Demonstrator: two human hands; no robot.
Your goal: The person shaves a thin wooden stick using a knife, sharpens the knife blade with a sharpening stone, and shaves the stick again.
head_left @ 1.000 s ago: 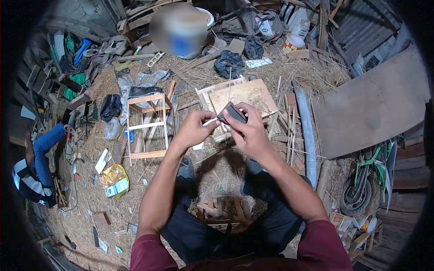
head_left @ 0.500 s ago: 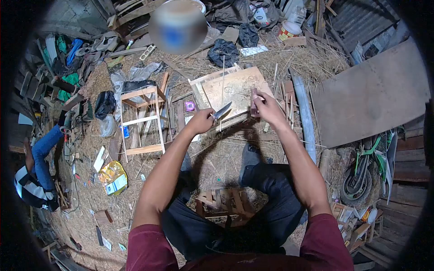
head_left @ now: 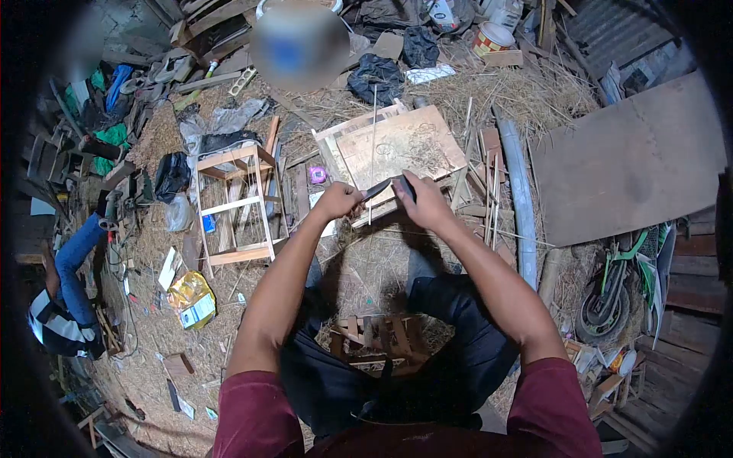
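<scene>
My left hand (head_left: 340, 201) is closed around the handle of a knife (head_left: 377, 188), whose blade points to the right. In my right hand (head_left: 429, 206) is a small, dark brown rectangular block (head_left: 408, 188), shaped like a sharpening stone. The knife's tip end meets the block, or lies just in front of it; I cannot tell which. Both hands are over the near edge of a low wooden board (head_left: 397, 149) with pencil-like marks and shavings on it. A thin stick (head_left: 374, 137) stands out across the board.
A small wooden frame (head_left: 237, 202) stands left of the board, near a pink tape measure (head_left: 317, 175). To the right are a grey pole (head_left: 519, 198), a large sheet (head_left: 634, 160) and a green motorbike (head_left: 611, 290). Another person's jeans-clad leg (head_left: 75, 248) shows far left.
My right hand has moved left and down, bringing the block to the knife. The blade has tilted flatter. The view has shifted slightly.
</scene>
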